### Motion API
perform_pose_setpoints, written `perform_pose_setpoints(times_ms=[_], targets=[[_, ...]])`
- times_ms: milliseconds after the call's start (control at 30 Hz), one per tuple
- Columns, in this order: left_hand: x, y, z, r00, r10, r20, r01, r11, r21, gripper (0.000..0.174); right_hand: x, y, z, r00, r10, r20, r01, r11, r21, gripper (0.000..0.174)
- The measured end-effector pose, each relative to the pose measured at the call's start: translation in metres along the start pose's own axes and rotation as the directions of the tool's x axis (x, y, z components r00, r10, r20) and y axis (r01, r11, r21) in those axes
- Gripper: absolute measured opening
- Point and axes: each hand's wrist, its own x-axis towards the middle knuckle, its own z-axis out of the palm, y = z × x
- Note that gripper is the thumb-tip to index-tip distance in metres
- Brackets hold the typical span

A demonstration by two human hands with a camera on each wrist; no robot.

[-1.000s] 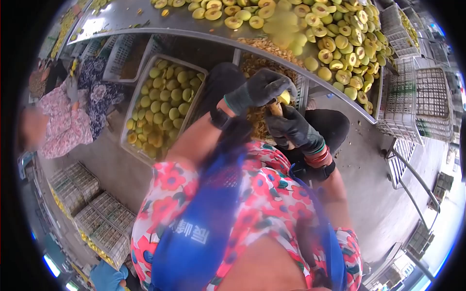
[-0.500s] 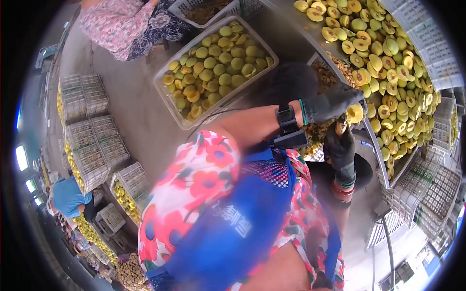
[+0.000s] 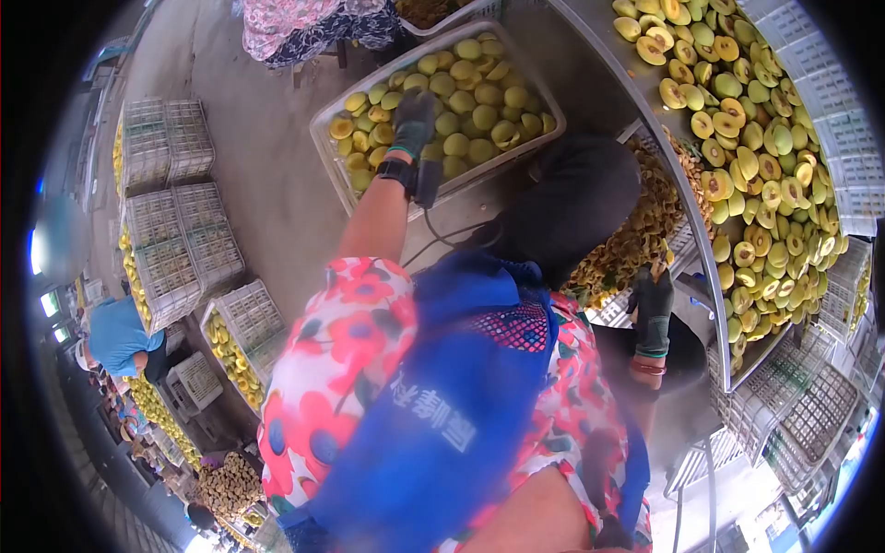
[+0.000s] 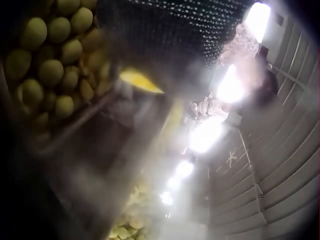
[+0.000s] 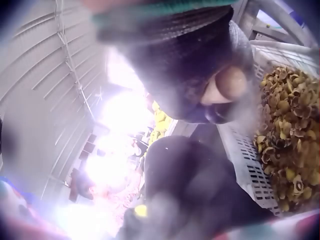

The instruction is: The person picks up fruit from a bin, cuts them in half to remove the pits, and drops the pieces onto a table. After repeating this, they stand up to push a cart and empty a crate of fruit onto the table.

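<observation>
Reaching into the crate of green-yellow fruit (image 3: 461,118), the dark-gloved left hand (image 3: 415,118) touches the fruit on top; its fingertips are hidden. In the left wrist view the glove (image 4: 165,35) fills the upper part, a yellow piece (image 4: 140,81) is beside it, and round fruits (image 4: 50,72) lie at the left. The gloved right hand (image 3: 652,309) grips a light wooden handle near the table's edge. In the right wrist view that handle (image 5: 231,84) shows its round end between the curled fingers of the right hand (image 5: 185,65); no blade can be made out.
Halved fruits are heaped on the metal table (image 3: 636,78) at the upper right. A white crate of brown-yellow scraps (image 5: 295,135) stands below its edge, beside a dark-clothed knee (image 3: 590,198). Stacked crates (image 3: 171,244) stand at the left, with a person in blue (image 3: 120,336) beyond.
The left hand has left the right hand and the cut fruit, moving left into the fruit crate. The right hand still holds the handle, slightly lower. The head view has turned.
</observation>
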Motion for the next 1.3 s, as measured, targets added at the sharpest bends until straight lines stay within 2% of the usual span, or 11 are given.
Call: perform_pose_setpoints(times_ms=[67, 200, 400, 500, 567, 633, 733, 833, 933, 1067, 1300], targets=[[-0.036, -0.031, 0.006, 0.919, -0.361, 0.155, 0.386, 0.905, -0.179, 0.033, 0.004, 0.007, -0.003, 1.0, -0.008, 0.005, 0.008, 0.999, 0.04, 0.019], [-0.076, -0.075, 0.036, 0.777, -0.627, 0.063, 0.63, 0.77, -0.099, 0.05, -0.007, -0.012, 0.02, 0.998, -0.017, -0.057, 0.002, 0.967, -0.256, 0.017], [-0.053, -0.098, 0.066, 0.893, -0.444, -0.074, 0.427, 0.887, -0.175, 0.058, -0.007, -0.01, 0.021, 0.995, 0.001, -0.098, -0.031, 0.953, -0.302, 0.018], [-0.024, -0.061, 0.036, 0.73, -0.676, 0.106, 0.675, 0.736, 0.05, 0.068, -0.005, -0.009, 0.025, 0.986, -0.015, -0.166, -0.028, 0.968, -0.25, 0.021], [-0.035, -0.093, 0.093, 0.725, -0.676, 0.135, 0.666, 0.737, 0.118, 0.075, 0.0, -0.001, 0.021, 0.984, 0.004, -0.179, -0.064, 0.943, -0.327, 0.026], [-0.022, -0.06, 0.06, 0.624, -0.76, 0.183, 0.769, 0.638, 0.027, 0.077, 0.001, 0.004, 0.021, 0.982, -0.013, -0.188, -0.058, 0.927, -0.37, 0.026], [-0.019, -0.062, 0.048, 0.623, -0.729, 0.284, 0.761, 0.649, -0.003, 0.079, 0.013, 0.021, 0.015, 0.986, -0.028, -0.166, -0.039, 0.921, -0.388, 0.031], [-0.026, -0.083, 0.069, 0.738, -0.657, 0.153, 0.641, 0.753, 0.147, 0.074, 0.006, 0.006, 0.02, 0.989, -0.103, -0.106, 0.054, 0.921, -0.386, 0.031], [-0.011, -0.095, 0.059, 0.94, -0.303, -0.158, 0.315, 0.947, 0.056, 0.059, 0.006, 0.0, 0.018, 0.983, -0.095, -0.155, 0.018, 0.898, -0.439, 0.033], [0.042, -0.092, 0.046, 0.871, -0.47, 0.145, 0.415, 0.86, 0.297, 0.045, 0.009, 0.0, 0.009, 0.984, -0.077, -0.163, -0.03, 0.821, -0.57, 0.042], [0.096, -0.099, 0.049, 0.724, -0.607, 0.328, 0.525, 0.793, 0.308, 0.055, 0.031, 0.054, -0.02, 0.947, -0.3, -0.112, 0.139, 0.7, -0.701, 0.025]])
